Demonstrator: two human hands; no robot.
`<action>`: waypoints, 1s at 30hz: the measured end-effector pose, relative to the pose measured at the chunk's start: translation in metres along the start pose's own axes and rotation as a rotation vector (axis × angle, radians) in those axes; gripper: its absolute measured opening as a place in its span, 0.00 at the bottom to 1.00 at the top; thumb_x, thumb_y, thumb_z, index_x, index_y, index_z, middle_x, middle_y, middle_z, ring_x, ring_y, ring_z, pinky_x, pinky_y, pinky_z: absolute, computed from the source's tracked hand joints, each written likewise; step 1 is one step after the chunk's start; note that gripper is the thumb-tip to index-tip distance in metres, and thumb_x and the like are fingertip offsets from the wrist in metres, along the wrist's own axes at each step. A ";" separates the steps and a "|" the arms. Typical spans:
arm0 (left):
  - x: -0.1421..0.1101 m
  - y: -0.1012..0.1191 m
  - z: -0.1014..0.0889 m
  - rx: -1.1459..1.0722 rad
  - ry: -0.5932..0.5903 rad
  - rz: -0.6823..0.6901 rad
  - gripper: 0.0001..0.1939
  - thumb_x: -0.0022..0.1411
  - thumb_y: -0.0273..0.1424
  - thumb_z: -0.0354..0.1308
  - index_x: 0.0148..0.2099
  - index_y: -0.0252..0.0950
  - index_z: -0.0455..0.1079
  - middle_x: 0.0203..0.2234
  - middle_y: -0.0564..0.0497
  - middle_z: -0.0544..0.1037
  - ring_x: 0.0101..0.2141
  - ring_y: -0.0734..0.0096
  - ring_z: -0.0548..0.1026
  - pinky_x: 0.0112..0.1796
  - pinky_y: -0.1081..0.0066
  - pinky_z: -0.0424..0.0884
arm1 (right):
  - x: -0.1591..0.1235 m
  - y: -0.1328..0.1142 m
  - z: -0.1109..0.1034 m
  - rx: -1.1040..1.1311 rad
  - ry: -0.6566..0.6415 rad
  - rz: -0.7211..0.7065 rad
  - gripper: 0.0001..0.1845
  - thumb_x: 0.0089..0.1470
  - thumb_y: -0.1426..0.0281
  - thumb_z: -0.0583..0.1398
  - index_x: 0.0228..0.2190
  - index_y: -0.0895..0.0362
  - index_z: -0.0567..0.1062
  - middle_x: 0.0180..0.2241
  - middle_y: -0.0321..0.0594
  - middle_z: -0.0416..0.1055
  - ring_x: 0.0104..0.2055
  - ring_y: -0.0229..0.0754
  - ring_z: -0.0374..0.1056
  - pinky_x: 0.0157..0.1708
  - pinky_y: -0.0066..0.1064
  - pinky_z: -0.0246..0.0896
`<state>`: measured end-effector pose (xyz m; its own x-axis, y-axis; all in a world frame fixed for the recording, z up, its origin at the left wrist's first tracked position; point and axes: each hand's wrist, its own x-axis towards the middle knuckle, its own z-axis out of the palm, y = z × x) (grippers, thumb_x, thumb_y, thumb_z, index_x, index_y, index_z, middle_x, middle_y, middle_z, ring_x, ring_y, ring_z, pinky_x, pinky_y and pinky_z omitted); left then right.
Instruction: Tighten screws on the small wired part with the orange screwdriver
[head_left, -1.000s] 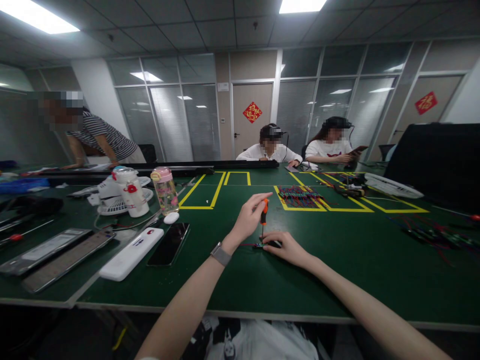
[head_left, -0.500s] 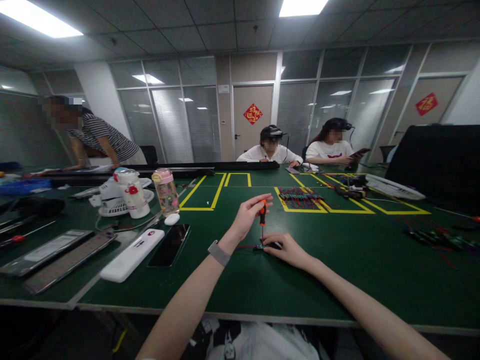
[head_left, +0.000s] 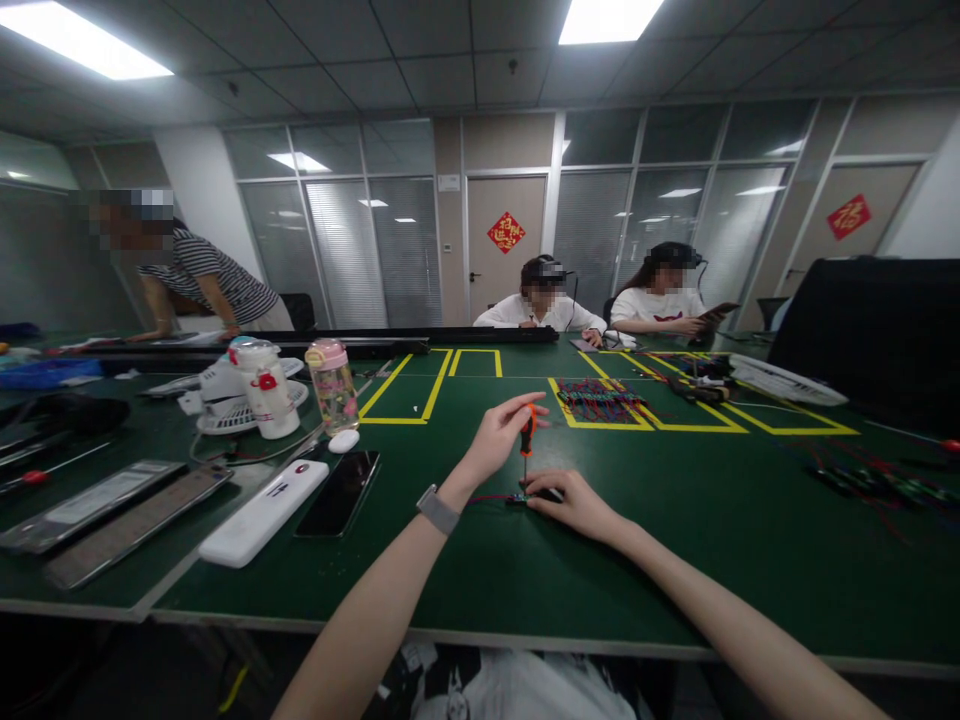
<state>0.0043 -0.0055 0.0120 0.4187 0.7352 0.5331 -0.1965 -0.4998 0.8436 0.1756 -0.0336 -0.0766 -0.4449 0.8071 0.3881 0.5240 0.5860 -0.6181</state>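
Observation:
My left hand (head_left: 496,440), a watch band at its wrist, is closed on the orange and black handle of a screwdriver (head_left: 527,438). The screwdriver stands upright, its shaft pointing down onto a small circuit board (head_left: 514,499) with red and dark wires trailing to the left. My right hand (head_left: 576,503) rests on the table with its fingertips pinching the right end of the board and touching near the screwdriver tip. A dark object, partly hidden, lies under the right fingers. Whether the tip sits in a screw is too small to tell.
On the green table (head_left: 465,570), phones, a white power bank (head_left: 264,512) and bottles (head_left: 334,385) stand to my left. Wired boards (head_left: 600,400) lie in a yellow-taped area ahead, more boards (head_left: 885,480) to the right. Three people are across the table.
Both hands keep their places on the screwdriver and the board. The left fingers have shifted slightly around the handle top. The view has tilted a little.

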 end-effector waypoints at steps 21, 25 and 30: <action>-0.006 0.003 0.002 0.414 0.139 0.226 0.12 0.63 0.33 0.55 0.46 0.40 0.76 0.41 0.48 0.74 0.43 0.68 0.73 0.47 0.69 0.68 | 0.001 -0.002 0.000 0.035 0.019 0.016 0.10 0.51 0.64 0.64 0.34 0.55 0.81 0.43 0.45 0.77 0.48 0.48 0.72 0.52 0.40 0.64; -0.005 0.004 0.001 0.203 0.005 0.154 0.17 0.66 0.32 0.49 0.54 0.39 0.71 0.50 0.45 0.74 0.50 0.63 0.73 0.53 0.63 0.65 | 0.001 -0.003 0.000 0.038 0.018 0.022 0.10 0.51 0.65 0.64 0.34 0.56 0.81 0.44 0.46 0.77 0.48 0.48 0.72 0.52 0.39 0.64; -0.001 0.000 -0.001 -0.043 -0.015 0.037 0.18 0.62 0.33 0.55 0.53 0.34 0.71 0.46 0.42 0.77 0.43 0.62 0.77 0.49 0.61 0.69 | 0.001 -0.003 -0.001 0.041 0.015 0.022 0.10 0.51 0.65 0.64 0.34 0.56 0.81 0.44 0.46 0.77 0.48 0.48 0.72 0.52 0.39 0.64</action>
<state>0.0031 -0.0061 0.0116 0.4231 0.7096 0.5633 -0.2499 -0.5062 0.8254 0.1742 -0.0346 -0.0742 -0.4227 0.8210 0.3838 0.5036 0.5649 -0.6537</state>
